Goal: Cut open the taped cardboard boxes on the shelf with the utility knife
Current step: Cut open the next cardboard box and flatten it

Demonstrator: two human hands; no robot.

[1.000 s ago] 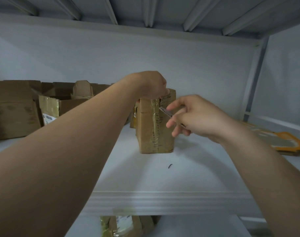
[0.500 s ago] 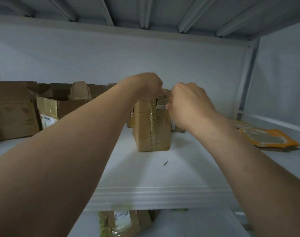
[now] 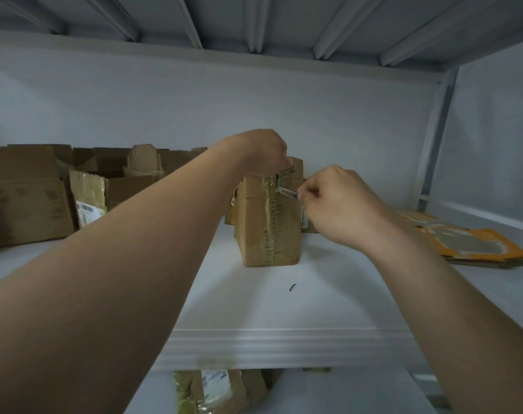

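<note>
On the shelf (image 3: 254, 309), the left hand (image 3: 263, 150) is gripping the taped box (image 3: 269, 225) by its top, fingers curled over it. The right hand (image 3: 338, 204) is pinching the utility knife (image 3: 287, 191), blade seemingly touching the tape seam.

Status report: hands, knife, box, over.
Left hand grips taped box top. Right hand holds utility knife, blade at tape seam. Small scrap on shelf, clear of cut.

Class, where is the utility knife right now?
In the head view, the right hand holds the utility knife mid-frame, blade at the tape near the top of the cardboard box, below the left hand.
</note>
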